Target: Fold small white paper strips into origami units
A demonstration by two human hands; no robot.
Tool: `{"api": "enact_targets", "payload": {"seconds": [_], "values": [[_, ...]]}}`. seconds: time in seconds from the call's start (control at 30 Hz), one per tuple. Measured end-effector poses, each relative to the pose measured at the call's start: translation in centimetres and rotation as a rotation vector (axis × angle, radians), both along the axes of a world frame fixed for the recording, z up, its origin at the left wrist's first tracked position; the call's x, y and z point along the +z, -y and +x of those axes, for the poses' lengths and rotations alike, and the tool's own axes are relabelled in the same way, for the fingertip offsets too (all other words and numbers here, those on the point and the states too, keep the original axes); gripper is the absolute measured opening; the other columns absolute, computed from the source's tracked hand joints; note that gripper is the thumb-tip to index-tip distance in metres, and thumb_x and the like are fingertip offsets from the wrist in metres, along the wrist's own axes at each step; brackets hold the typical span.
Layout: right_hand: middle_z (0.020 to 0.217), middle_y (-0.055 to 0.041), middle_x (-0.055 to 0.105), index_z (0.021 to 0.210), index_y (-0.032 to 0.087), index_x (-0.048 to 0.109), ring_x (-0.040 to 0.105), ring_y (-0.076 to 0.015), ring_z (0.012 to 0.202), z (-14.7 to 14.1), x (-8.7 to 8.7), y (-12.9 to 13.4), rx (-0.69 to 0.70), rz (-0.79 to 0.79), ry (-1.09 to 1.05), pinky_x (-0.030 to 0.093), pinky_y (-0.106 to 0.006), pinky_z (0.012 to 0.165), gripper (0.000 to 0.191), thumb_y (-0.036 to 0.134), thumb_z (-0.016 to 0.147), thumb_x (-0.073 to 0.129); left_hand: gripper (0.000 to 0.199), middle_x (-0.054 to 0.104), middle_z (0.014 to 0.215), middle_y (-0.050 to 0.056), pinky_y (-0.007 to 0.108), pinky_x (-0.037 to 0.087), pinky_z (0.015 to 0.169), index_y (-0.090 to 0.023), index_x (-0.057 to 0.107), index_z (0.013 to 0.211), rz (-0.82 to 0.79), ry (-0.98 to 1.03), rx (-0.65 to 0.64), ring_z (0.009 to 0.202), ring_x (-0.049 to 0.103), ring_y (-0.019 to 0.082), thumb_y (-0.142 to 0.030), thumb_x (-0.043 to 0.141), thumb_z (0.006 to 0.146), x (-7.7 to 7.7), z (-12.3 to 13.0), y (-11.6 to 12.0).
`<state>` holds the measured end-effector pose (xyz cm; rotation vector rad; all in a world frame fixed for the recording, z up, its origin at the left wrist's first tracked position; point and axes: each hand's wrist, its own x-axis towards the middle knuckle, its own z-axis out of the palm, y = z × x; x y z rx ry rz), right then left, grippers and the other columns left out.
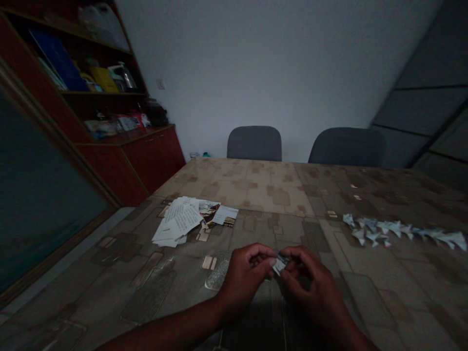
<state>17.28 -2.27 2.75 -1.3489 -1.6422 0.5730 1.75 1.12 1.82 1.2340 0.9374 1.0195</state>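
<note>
Pinching folded paper (pixel 280 263) (left hand (pixel 243 273), right hand (pixel 310 285))

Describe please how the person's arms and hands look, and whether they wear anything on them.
The left hand and right hand are bare, with no gloves. The left forearm and right forearm are bare too, with no sleeve in view. No ring or watch shows, though the light is dim.

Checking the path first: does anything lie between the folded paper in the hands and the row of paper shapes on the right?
Nothing visible but the right hand: the folded paper, pinched with the left hand, has only the patterned table cover between it and the row of paper shapes.
</note>
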Motion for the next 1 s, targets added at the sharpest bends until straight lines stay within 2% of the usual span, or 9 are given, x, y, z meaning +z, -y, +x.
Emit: {"api": "enact_targets", "payload": {"seconds": [0.2, 0.4, 0.57, 0.7, 0.8, 1.0], "values": [[0.086, -0.0032, 0.061, 0.091, 0.020, 0.061, 0.061, -0.0161, 0.068, 0.1, -0.2, 0.0, 0.030, 0.037, 0.072, 0.052, -0.027, 0.060, 0.019, 0.014, 0.075, 0.056, 0.011, 0.066, 0.068, 0.003, 0.023, 0.046, 0.060, -0.012, 0.069, 0.078, -0.016, -0.016, 0.006, 0.062, 0.058, 0.014, -0.021, 0.066, 0.075, 0.5, 0.1, 0.2], [0.085, -0.0033, 0.061, 0.086, 0.021, 0.061, 0.062, -0.0168, 0.072, 0.5, -0.2, -0.1, 0.053, 0.099, 0.113, 0.050, -0.026, 0.062, 0.011, 0.013, 0.081, 0.055, 0.015, 0.062, 0.067, 0.000, 0.022, 0.042, 0.060, -0.012, 0.070, 0.082, -0.001, -0.073, -0.010, 0.062, 0.053, 0.012, -0.019, 0.072, 0.069, 0.4, 0.0, 0.3], [0.082, -0.0028, 0.062, 0.086, 0.021, 0.060, 0.063, -0.0173, 0.074, 0.7, -0.5, -0.2, 0.056, 0.211, 0.185, 0.050, -0.027, 0.064, 0.012, 0.011, 0.084, 0.053, 0.028, 0.063, 0.076, 0.001, 0.023, 0.043, 0.063, -0.014, 0.067, 0.096, 0.056, -0.115, 0.002, 0.068, 0.054, 0.013, -0.016, 0.071, 0.068, 0.2, 0.2, 0.3], [0.084, -0.0041, 0.064, 0.091, 0.021, 0.060, 0.063, -0.0174, 0.076, 0.6, -0.7, 0.0, 0.091, 0.306, 0.244, 0.052, -0.028, 0.067, 0.015, 0.010, 0.087, 0.050, 0.029, 0.063, 0.089, 0.004, 0.022, 0.044, 0.066, -0.016, 0.067, 0.095, 0.141, -0.177, 0.030, 0.080, 0.058, 0.016, -0.006, 0.061, 0.068, 0.2, 0.4, 0.4], [0.083, -0.0041, 0.065, 0.091, 0.022, 0.060, 0.063, -0.0177, 0.076, 0.6, -0.7, 0.1, 0.115, 0.342, 0.291, 0.052, -0.029, 0.068, 0.016, 0.010, 0.089, 0.049, 0.030, 0.064, 0.090, 0.005, 0.022, 0.044, 0.067, -0.015, 0.064, 0.096, 0.061, -0.104, -0.013, 0.082, 0.060, 0.017, -0.005, 0.056, 0.069, -0.1, 0.6, 0.5], [0.083, -0.0037, 0.065, 0.090, 0.022, 0.059, 0.063, -0.0179, 0.075, 0.8, -1.0, 0.0, 0.136, 0.306, 0.355, 0.051, -0.029, 0.067, 0.013, 0.013, 0.088, 0.049, 0.026, 0.062, 0.084, 0.003, 0.022, 0.042, 0.064, -0.015, 0.060, 0.092, -0.047, 0.000, -0.019, 0.078, 0.058, 0.015, -0.008, 0.060, 0.067, -0.5, 0.9, 0.5]]}}
